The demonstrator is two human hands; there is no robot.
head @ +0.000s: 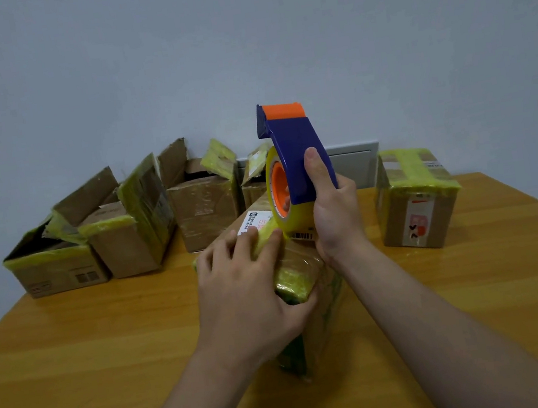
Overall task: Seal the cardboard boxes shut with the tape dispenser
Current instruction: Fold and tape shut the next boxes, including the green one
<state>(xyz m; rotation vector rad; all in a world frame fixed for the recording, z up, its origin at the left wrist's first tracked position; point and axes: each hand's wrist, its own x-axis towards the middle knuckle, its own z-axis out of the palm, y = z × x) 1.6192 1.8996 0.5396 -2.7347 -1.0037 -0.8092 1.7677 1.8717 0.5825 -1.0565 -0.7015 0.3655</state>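
Note:
A cardboard box [307, 267] wrapped in yellowish tape stands in the middle of the wooden table [108, 347]. My left hand [248, 286] lies flat on its top, fingers pressing a yellow tape strip down and thumb against the near corner. My right hand [330, 209] grips the blue and orange tape dispenser [295, 155], thumb up along its blue handle. The dispenser stands upright with its yellowish tape roll [277, 199] touching the box top by a white label with a barcode.
Several open boxes [133, 230] with raised flaps line the back left of the table against the grey wall. One taped, closed box [415, 197] stands at the back right. Bare table surface lies to the left and right of my arms.

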